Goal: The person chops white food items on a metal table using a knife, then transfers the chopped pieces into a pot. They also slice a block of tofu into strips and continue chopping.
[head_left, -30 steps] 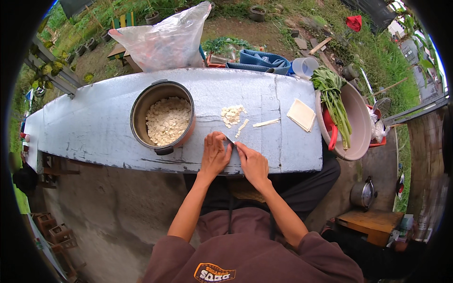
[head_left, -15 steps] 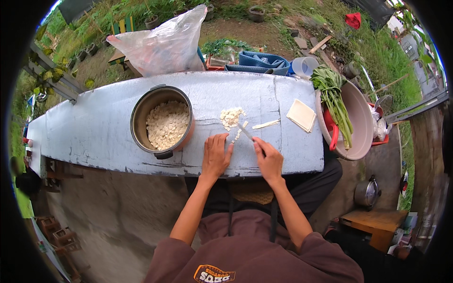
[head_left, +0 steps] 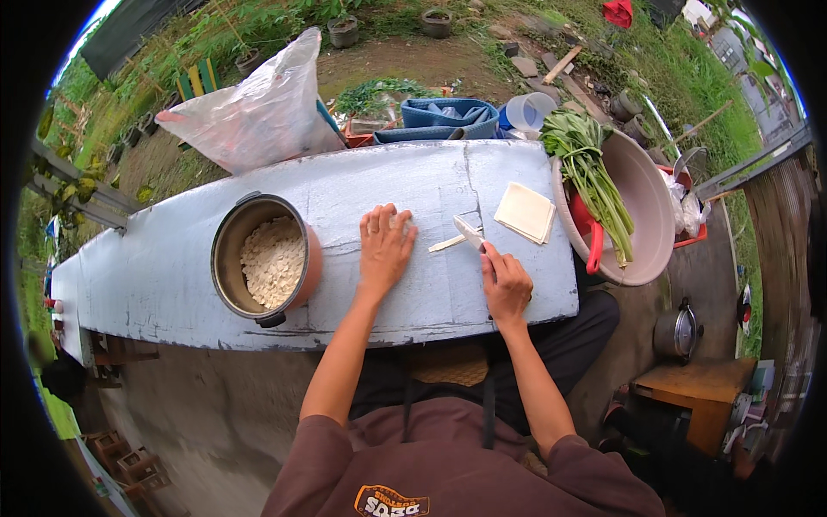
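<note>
My right hand [head_left: 508,284] grips a knife [head_left: 469,231], its blade tilted up to the left. Just below the blade lies a pale narrow strip [head_left: 445,245]. My left hand [head_left: 386,252] rests palm down on the table, fingers extended over the small cut pieces [head_left: 393,219], which it mostly covers. To its left stands a deep pot [head_left: 303,274] with a dark rim, holding many pale chopped pieces [head_left: 274,263]. Square pale sheets [head_left: 525,212] lie stacked to the right of the knife.
The pale blue table [head_left: 164,267] has a worn front edge. A wide basin [head_left: 650,215] with leafy green stalks [head_left: 607,202] and a red handle [head_left: 595,248] overlaps its right end. Along the back are a plastic bag [head_left: 250,121], a blue folded item [head_left: 448,119] and a clear container [head_left: 530,110].
My left hand has moved forward over the cut pieces, covering most of them. My right hand has lifted the knife away from the pile and over the strip. The view has shifted.
</note>
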Tool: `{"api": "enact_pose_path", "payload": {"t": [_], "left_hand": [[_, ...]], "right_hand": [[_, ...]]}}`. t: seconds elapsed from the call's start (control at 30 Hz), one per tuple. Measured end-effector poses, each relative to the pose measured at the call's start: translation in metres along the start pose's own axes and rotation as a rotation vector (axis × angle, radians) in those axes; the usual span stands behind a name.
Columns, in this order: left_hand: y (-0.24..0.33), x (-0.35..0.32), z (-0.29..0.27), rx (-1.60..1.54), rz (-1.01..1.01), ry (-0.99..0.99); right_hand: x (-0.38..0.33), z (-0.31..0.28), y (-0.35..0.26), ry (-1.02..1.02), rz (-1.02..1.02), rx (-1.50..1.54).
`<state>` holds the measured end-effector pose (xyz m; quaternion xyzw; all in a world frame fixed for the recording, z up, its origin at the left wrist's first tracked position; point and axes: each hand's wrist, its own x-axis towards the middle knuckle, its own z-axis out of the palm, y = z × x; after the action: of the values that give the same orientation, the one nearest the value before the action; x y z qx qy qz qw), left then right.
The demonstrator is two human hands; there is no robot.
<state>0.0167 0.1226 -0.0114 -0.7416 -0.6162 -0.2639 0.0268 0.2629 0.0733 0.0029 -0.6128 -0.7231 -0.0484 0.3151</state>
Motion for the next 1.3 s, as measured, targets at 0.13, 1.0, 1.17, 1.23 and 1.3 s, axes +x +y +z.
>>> {"api": "enact_pose_path", "payload": {"t": [0.13,1.0,1.17,1.23,1.3], "left_hand": [[0.002,0.016,-0.005,-0.097,-0.023,-0.007],[0.050,-0.025,-0.017,-0.236,-0.082,0.195],[0.024,-0.085,-0.052,-0.172,-0.218,0.075],[0.015,-0.098,-0.061,-0.174,-0.286,0.014],[0.013,-0.097,-0.065,-0.218,-0.237,0.046]], "right_hand": [[0.002,0.001,0.001,0.024,0.017,0.016],[0.000,0.001,0.000,0.084,-0.052,0.104],[-0.009,-0.006,-0.009,-0.132,-0.028,0.180],[-0.012,-0.016,-0.025,-0.250,0.079,0.240],[-0.021,-0.017,-0.043,-0.277,0.124,0.322]]}}
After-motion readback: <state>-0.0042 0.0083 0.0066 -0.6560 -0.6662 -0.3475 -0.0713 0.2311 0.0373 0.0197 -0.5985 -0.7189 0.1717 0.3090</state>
